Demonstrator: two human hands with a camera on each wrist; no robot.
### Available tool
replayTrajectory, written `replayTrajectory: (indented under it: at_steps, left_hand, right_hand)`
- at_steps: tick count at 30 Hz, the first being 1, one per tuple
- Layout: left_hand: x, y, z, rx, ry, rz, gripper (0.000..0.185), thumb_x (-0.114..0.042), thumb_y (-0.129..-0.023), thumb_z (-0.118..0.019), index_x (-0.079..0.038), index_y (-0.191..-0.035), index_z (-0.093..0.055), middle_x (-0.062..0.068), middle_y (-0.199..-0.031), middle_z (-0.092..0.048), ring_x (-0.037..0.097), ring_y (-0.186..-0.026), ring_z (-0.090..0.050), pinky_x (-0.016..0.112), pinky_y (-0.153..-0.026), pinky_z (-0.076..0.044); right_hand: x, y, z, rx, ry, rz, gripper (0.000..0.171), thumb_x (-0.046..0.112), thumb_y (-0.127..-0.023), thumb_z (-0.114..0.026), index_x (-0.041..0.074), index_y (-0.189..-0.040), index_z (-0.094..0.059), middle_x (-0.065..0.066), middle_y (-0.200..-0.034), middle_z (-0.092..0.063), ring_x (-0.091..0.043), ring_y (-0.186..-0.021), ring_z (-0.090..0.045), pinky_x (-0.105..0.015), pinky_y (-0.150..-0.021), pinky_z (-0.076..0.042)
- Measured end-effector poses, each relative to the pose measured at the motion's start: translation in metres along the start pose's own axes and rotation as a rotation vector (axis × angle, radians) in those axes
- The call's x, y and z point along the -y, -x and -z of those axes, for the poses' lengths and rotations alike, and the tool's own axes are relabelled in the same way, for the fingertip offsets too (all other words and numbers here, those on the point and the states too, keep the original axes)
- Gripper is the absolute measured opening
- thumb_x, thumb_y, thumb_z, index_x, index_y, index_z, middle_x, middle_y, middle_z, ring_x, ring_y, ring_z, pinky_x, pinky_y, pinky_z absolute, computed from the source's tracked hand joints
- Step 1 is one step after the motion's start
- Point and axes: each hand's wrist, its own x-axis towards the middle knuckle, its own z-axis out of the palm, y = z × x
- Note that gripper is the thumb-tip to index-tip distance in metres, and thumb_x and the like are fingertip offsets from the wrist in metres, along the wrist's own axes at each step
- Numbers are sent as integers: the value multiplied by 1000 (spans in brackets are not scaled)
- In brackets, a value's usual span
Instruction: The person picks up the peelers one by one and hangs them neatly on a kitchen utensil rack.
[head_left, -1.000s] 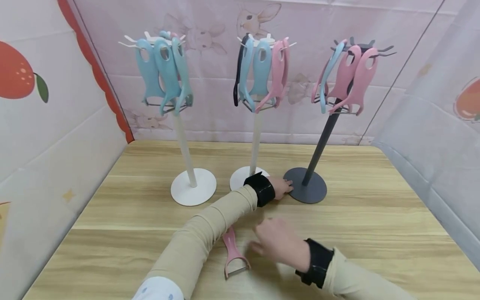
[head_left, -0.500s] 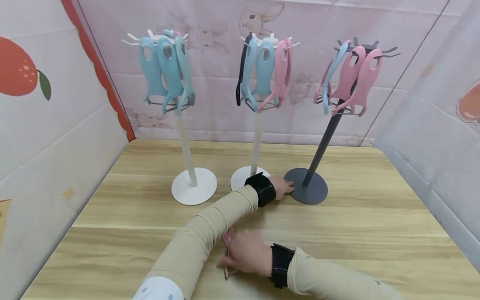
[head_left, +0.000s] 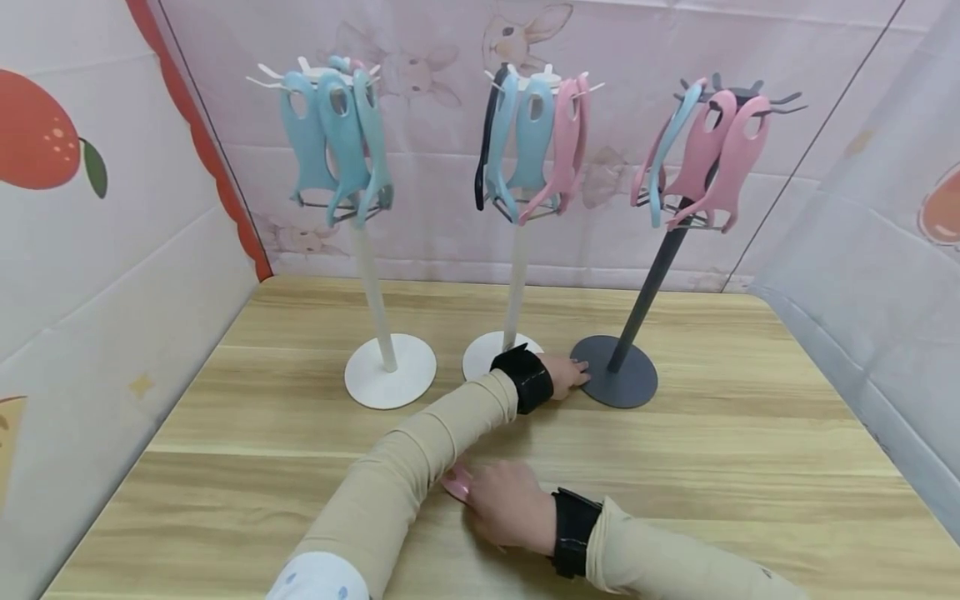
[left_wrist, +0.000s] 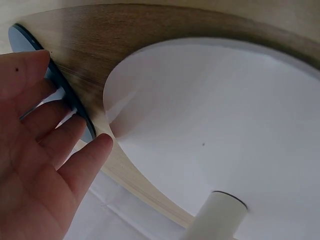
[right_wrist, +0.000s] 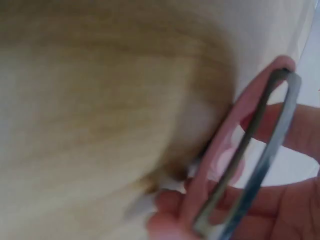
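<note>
A pink Y-shaped peeler (head_left: pixel 457 483) is in my right hand (head_left: pixel 513 507), low over the front middle of the table; its handle end pokes out beside my left sleeve. In the right wrist view the peeler's metal blade (right_wrist: pixel 272 155) faces the camera, with thumb and fingers around the pink frame. My left hand (head_left: pixel 564 375) reaches across to the dark grey stand's round base (head_left: pixel 633 385). Its fingertips rest at that base's near left edge, the fingers extended and loosely spread in the left wrist view.
The dark stand's pole (head_left: pixel 651 287) leans right and carries pink and blue peelers (head_left: pixel 701 154). Left of it, a white stand (head_left: pixel 516 292) holds blue, pink and black peelers; another white stand (head_left: pixel 377 304) carries mostly blue ones. My left forearm (head_left: pixel 420 450) crosses the table.
My right hand has moved left to the pink peeler lying on the table and taken hold of it; the peeler has turned in the hand. My left hand stays at the dark base.
</note>
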Motion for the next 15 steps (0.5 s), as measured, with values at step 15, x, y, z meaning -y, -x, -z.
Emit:
replayTrajectory:
  at_steps: [15]
  left_hand:
    - [-2, 8, 5, 6, 22, -6, 53, -12, -94, -42, -19, -144, -28, 1, -150, -18, 13, -136, -18, 20, -107, -17]
  right_hand:
    - [-12, 6, 9, 123, -79, 60, 24, 18, -61, -75, 19, -56, -52, 8, -55, -46, -7, -50, -44, -23, -39, -35]
